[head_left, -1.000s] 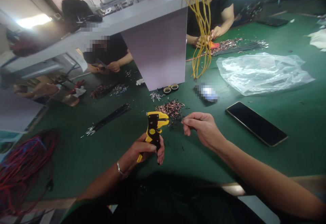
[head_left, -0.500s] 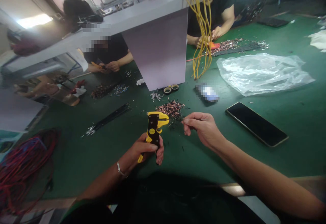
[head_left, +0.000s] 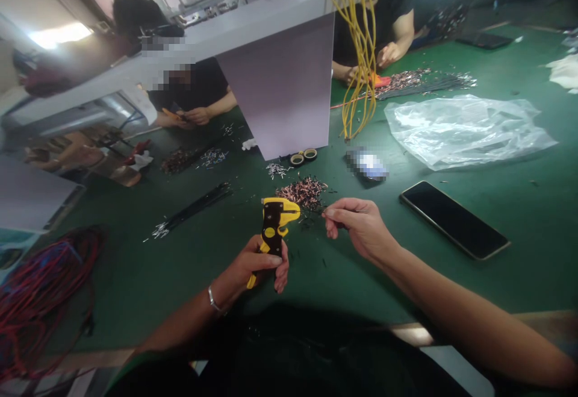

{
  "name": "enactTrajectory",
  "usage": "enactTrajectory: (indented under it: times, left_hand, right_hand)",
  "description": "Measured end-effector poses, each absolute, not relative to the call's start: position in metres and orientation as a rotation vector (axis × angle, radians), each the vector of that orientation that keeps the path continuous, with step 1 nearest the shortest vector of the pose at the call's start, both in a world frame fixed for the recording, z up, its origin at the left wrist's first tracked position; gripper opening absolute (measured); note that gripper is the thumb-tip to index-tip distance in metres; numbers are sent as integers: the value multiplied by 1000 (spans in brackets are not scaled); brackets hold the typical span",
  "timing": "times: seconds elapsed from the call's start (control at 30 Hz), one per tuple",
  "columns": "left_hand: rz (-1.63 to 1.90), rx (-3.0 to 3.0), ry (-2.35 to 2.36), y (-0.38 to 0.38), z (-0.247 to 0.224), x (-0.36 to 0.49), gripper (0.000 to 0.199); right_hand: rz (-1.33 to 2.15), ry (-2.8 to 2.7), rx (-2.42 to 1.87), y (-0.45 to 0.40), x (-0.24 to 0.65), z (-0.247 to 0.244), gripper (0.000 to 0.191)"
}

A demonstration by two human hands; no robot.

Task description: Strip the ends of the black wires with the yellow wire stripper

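My left hand (head_left: 264, 259) is wrapped round the grip of a yellow and black wire stripper (head_left: 273, 225), held upright with its jaws towards the right. To the right of the jaws, my right hand (head_left: 354, 223) pinches with thumb and forefinger. A tiny dark tip shows at those fingertips, too small to name. Between and just beyond both hands lies a heap of short copper and black wire scraps (head_left: 301, 192). Left of the stripper, a bundle of black wires (head_left: 194, 207) with bright ends rests on the green table (head_left: 189, 288).
A phone (head_left: 454, 219) lies to the right, below a clear plastic bag (head_left: 469, 129). Two tape rolls (head_left: 303, 156) sit by an upright panel (head_left: 284, 84). Yellow cables (head_left: 356, 53) hang from the shelf. Red and blue cables (head_left: 49, 288) are heaped at left. Other people's hands (head_left: 198, 115) work across the table.
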State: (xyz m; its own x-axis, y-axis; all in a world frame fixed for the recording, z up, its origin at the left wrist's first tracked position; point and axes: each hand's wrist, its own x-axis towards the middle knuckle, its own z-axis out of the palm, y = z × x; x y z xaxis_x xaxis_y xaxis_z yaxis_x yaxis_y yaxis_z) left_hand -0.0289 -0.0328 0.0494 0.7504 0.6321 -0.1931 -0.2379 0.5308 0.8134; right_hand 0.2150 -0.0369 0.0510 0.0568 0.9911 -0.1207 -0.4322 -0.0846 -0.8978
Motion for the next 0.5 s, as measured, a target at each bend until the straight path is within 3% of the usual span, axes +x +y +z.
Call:
enactTrajectory:
  times: [0.5]
  left_hand:
    - [606, 819, 594, -33, 42, -30, 8]
  right_hand:
    - [1412, -777, -1000, -35, 214, 50, 10]
